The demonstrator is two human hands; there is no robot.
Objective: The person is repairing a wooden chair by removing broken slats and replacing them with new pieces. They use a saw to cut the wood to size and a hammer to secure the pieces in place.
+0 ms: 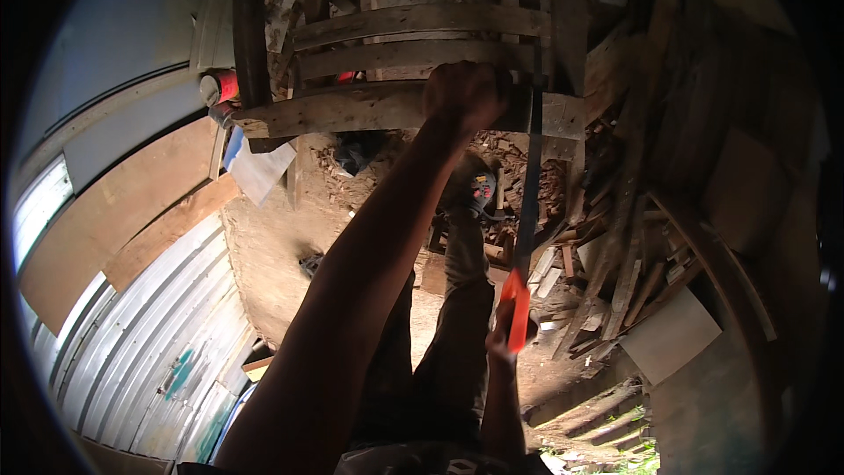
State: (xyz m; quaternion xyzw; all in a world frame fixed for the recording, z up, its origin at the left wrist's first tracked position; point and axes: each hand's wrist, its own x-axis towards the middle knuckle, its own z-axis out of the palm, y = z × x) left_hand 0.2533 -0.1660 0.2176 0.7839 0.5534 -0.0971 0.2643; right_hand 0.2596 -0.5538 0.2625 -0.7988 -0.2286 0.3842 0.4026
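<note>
In my right hand, low and right of centre, is the orange handle of a handsaw. Its long dark blade points away from me and crosses the front board of a slatted wooden frame. My left arm reaches forward, and my left hand is closed over that wooden board, left of the blade. The fingers' undersides are hidden. Shadow falls on the board beside the blade, so the depth of any cut there cannot be made out.
Wood scraps and long planks lie heaped on the right. A red can sits at the frame's left end. Corrugated metal sheeting stands at left. My shoe is under the frame, among wood chips.
</note>
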